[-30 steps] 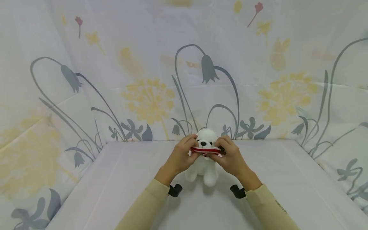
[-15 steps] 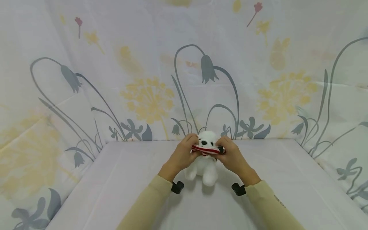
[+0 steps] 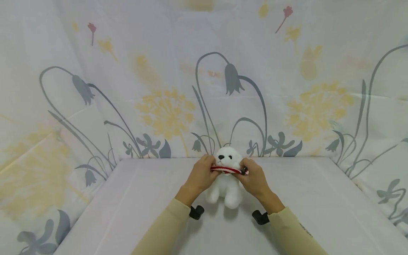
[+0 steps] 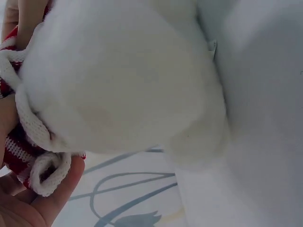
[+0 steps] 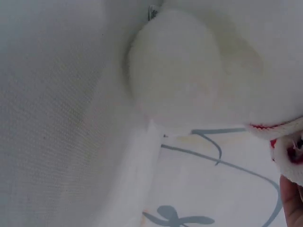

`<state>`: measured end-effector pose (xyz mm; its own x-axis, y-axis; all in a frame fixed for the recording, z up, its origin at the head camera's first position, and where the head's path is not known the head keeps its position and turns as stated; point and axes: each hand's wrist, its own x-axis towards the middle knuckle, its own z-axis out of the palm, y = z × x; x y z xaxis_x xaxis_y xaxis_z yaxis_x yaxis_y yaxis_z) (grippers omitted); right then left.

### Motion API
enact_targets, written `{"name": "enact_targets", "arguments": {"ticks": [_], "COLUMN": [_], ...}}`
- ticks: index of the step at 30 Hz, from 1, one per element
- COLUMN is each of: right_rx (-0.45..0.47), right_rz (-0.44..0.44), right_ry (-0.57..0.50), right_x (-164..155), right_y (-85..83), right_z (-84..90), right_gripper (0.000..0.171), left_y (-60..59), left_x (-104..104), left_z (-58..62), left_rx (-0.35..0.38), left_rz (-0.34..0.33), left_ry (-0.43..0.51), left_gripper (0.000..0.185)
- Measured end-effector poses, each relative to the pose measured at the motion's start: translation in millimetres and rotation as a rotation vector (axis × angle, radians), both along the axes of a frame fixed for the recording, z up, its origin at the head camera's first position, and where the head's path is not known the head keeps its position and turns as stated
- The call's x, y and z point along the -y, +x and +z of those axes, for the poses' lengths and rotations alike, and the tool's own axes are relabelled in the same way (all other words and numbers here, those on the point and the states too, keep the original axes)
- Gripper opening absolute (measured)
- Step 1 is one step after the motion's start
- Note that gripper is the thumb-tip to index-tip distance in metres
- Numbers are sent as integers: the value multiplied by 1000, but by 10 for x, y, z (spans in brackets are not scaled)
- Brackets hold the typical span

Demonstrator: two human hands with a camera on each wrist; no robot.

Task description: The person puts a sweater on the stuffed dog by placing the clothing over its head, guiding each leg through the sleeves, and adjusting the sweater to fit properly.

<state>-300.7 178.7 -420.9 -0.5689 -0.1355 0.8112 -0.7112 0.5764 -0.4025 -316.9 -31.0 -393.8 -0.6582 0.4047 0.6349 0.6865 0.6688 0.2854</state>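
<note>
Both hands, left hand (image 3: 200,174) and right hand (image 3: 254,177), pinch the striped scarf (image 3: 227,169) at plush bear's (image 3: 227,184) neck, 9 and 3 o'clock; scarf on, looks untied.

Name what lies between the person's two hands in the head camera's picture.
In the head view, the red-and-white knitted scarf stretches between the left hand and right hand, across the white plush bear's neck.

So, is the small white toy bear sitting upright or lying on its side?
Upright. The toy bear sits on the table, head up, feet toward the camera, while left hand and right hand hold the striped scarf at its neck.
</note>
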Motion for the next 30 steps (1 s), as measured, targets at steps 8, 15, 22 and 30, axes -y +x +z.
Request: {"name": "enact_targets", "arguments": {"ticks": [8, 15, 22, 30], "right_rx": [153, 266, 85, -223], "right_rz": [108, 54, -12, 71], "right_ry": [67, 22, 88, 336], "right_x": [-159, -230, -188, -134], "right_y": [150, 254, 248, 291], "right_z": [61, 163, 235, 356], "right_gripper": [38, 40, 38, 43], "left_y": [44, 107, 174, 248], "left_x": [-58, -84, 66, 133], "left_z": [23, 21, 47, 52], "left_rx": [13, 79, 134, 57], "left_rz": [-59, -119, -298, -344], "left_ry": [156, 163, 151, 26], "left_gripper": [35, 30, 15, 9]}}
